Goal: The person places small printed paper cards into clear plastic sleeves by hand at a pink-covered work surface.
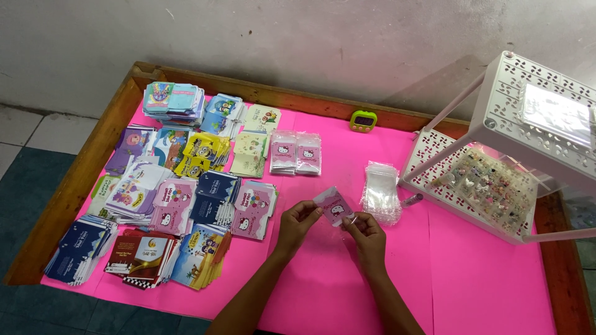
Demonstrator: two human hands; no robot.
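Hands [297, 220] [366, 231] both pinch pink card [333, 205] at clear sleeve mouth, mid-bagging; next needs card slid squarely in.

- Left side is packed: stacks of printed envelopes [180, 186] cover the pink table top [323, 291] from the wooden rim [74, 180] almost to the middle, edges touching, no lane between them.
- Open pink sheet lies in front of and beside the left hand [297, 224] and right hand [366, 236], clear down to the near edge.
- Just right of the hands, a pile of clear plastic sleeves [380, 191] sits in the path.
- Beyond it the white perforated rack [496, 155] blocks the right side, legs and shelves rising high.
- Back strip is open, apart from a small green timer [363, 121].
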